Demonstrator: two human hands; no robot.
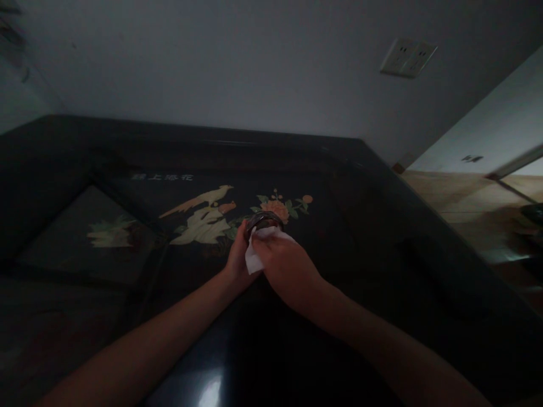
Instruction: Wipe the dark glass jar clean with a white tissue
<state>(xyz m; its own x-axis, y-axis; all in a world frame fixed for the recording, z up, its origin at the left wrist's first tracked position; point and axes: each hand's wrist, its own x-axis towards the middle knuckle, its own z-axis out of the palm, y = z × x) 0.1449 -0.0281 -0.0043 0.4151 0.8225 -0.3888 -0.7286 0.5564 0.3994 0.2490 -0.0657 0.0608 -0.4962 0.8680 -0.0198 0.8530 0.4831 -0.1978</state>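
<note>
A small dark, glossy round object with a curved rim (pixel 263 216) is held above the black tabletop; its exact kind cannot be made out in the dim light. My left hand (pixel 238 257) is closed around its left side, the fingers mostly hidden behind it. In my right hand (pixel 285 263) is a white tissue (pixel 253 260), bunched under the fingers and pressed against the near side of the object. Part of the tissue hangs down between the two hands. Much of the object's lower part is covered by the tissue and my right hand.
The black glossy table (pixel 339 316) bears a decoration of a bird (pixel 207 198), flowers and pale characters. A white wall (pixel 212 62) stands behind it, with a double socket (pixel 408 57) at upper right. Wooden-coloured floor (pixel 449 195) shows beyond the table's right edge.
</note>
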